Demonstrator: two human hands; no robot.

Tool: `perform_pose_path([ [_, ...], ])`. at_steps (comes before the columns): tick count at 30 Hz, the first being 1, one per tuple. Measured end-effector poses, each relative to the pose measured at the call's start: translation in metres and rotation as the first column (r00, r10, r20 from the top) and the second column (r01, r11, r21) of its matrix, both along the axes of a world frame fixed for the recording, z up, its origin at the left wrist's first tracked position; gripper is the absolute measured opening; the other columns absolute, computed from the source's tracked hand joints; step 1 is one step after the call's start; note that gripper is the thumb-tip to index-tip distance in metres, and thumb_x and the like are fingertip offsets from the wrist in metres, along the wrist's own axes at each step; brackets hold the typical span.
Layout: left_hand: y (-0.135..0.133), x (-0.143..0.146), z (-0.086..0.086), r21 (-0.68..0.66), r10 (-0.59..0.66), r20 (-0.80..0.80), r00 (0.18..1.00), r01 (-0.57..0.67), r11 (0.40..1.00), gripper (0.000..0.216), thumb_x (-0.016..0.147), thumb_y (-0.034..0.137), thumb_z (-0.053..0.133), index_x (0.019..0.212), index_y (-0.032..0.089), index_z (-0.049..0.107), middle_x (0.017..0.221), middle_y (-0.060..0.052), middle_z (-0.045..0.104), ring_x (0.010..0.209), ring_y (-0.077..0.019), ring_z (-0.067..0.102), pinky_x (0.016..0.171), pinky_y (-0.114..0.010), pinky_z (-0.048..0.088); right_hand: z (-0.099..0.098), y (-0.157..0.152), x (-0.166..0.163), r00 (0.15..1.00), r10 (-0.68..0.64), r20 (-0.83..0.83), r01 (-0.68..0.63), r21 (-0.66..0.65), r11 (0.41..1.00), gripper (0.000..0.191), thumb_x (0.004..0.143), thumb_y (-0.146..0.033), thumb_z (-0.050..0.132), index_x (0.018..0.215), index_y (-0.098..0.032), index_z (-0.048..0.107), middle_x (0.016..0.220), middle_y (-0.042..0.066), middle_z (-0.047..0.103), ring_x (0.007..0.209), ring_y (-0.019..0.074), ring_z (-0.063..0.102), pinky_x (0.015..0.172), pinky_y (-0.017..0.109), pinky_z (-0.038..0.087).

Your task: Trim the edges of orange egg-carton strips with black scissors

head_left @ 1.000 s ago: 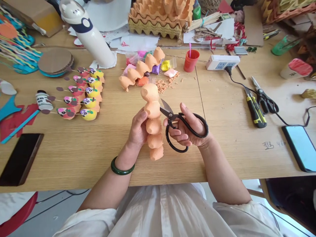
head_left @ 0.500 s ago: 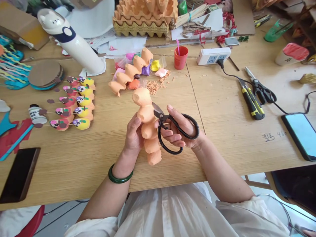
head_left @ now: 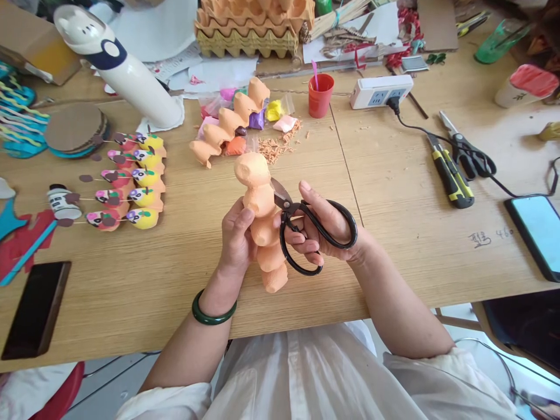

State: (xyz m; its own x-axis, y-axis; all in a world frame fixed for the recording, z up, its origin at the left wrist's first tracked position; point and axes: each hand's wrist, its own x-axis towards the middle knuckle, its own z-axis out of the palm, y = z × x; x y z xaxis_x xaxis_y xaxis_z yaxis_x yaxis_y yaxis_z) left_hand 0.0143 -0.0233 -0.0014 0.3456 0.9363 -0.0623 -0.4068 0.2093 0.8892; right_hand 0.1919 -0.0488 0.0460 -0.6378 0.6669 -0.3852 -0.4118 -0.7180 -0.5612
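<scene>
My left hand (head_left: 237,234) grips an orange strip of egg carton (head_left: 266,230) from its left side, thumb on top. Black-handled scissors (head_left: 286,205) are in my right hand (head_left: 321,224), their handles spread wide. The blades meet the strip's right edge near its upper bumps; the lower blade is hidden behind the carton. Beyond my hands, a second orange carton strip (head_left: 234,121) lies by bags of coloured clay (head_left: 256,119) and a heap of orange scraps (head_left: 273,149).
Painted carton cups (head_left: 144,195) with clay pieces stand on the left near a white bottle (head_left: 131,76). A red cup (head_left: 321,99), a power strip (head_left: 380,91), a utility knife (head_left: 450,175) and a phone (head_left: 536,233) sit to the right. Egg trays (head_left: 249,35) are stacked behind.
The scissor handles have spread slightly wider, with my right hand a little further right. The view has shifted slightly; the left hand keeps its hold on the carton strip.
</scene>
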Motion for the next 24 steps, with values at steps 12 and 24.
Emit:
perform_pose_path([
  [12,-0.003,-0.003,-0.009,0.064,0.174,-0.153,0.973,-0.166,0.984,0.039,0.074,0.061,0.084,0.086,0.026,0.072,0.078,-0.001,0.062,0.067,-0.0157,0.054,0.057,-0.030,0.044,0.001,-0.003,0.001,0.978,-0.039,0.203,0.025,0.070,0.997,0.066,0.092,-0.083,0.045,0.086,-0.018,0.059,0.056,-0.007,0.040,0.036,0.0044,0.028,0.029,0.016,0.033],
  [24,-0.006,0.005,0.005,0.033,0.133,-0.152,0.979,-0.130,0.991,0.028,0.082,0.055,0.077,0.087,0.028,0.072,0.075,-0.001,0.068,0.068,-0.0177,0.060,0.063,-0.031,0.053,0.001,0.000,-0.006,0.976,-0.075,0.203,0.078,-0.007,0.997,0.070,0.090,-0.087,0.043,0.085,-0.019,0.058,0.053,-0.009,0.035,0.036,0.0038,0.021,0.026,0.016,0.026],
])
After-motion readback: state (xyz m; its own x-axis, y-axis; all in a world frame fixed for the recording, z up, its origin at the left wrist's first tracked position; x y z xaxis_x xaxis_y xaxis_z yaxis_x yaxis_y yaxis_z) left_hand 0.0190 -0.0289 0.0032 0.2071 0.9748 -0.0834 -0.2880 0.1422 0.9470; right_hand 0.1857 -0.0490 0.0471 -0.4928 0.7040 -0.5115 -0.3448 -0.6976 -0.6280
